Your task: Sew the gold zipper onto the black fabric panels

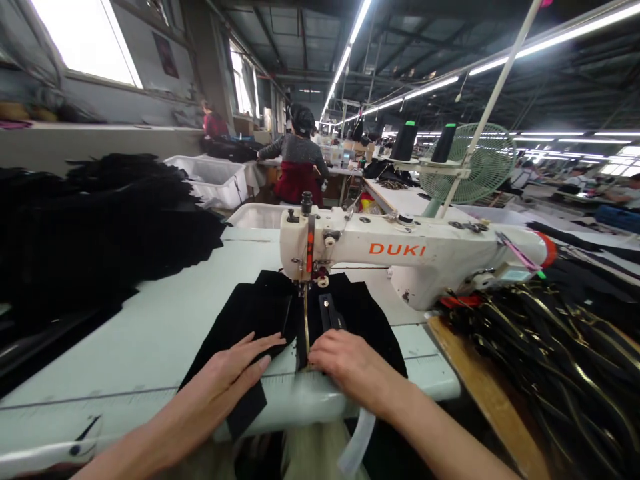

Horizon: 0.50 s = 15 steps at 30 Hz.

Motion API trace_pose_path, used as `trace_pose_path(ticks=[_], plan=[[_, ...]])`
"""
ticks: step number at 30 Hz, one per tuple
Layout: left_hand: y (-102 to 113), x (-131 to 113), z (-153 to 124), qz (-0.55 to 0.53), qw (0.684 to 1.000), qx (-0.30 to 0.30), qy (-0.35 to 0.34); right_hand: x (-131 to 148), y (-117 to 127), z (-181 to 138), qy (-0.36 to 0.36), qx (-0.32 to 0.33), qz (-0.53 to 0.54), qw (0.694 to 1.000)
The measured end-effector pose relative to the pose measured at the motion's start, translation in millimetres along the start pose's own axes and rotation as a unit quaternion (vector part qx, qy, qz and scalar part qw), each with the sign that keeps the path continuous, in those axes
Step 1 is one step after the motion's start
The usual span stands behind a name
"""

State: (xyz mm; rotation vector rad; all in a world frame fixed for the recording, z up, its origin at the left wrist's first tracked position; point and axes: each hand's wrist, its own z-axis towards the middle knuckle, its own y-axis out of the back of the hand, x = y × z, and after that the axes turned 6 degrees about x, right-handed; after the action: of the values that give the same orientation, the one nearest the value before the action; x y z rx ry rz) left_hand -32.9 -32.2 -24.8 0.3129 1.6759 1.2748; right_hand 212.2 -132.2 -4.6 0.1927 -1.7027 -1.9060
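Observation:
A white sewing machine [400, 257] marked DUKI stands on the pale green table [150, 333]. Black fabric [250, 310] lies under its needle [304, 297], with a zipper strip running toward me. My left hand [240, 363] lies flat on the fabric left of the needle, fingers together and stretched out. My right hand [345, 363] presses on the fabric and the zipper end just right of the needle, fingers curled down over it.
A big heap of black cloth pieces [95, 227] covers the table's left side. A pile of black zippers [550, 353] lies on a wooden board at right. White bins [215, 180], a green fan [480, 163], thread cones [404, 141] and another seated worker [300, 160] lie beyond.

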Motion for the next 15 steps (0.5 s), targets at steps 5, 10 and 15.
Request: trace_pose_path(ticks=[5,10,15], plan=[[-9.9,-12.4,-1.6,0.183,0.971,-0.031,-0.152,11.9,-39.4,-9.2,-0.003,-0.056,-0.083,0.995],[-15.5,-26.6,-1.0,0.320,0.901,-0.110,-0.273,18.5,-48.5,-16.5,-0.004,-0.094,-0.053,0.994],[-24.2,-30.7,-2.2,0.346,0.876,-0.154,-0.298,28.0,-49.2,-21.0,-0.029,-0.147,-0.018,0.989]])
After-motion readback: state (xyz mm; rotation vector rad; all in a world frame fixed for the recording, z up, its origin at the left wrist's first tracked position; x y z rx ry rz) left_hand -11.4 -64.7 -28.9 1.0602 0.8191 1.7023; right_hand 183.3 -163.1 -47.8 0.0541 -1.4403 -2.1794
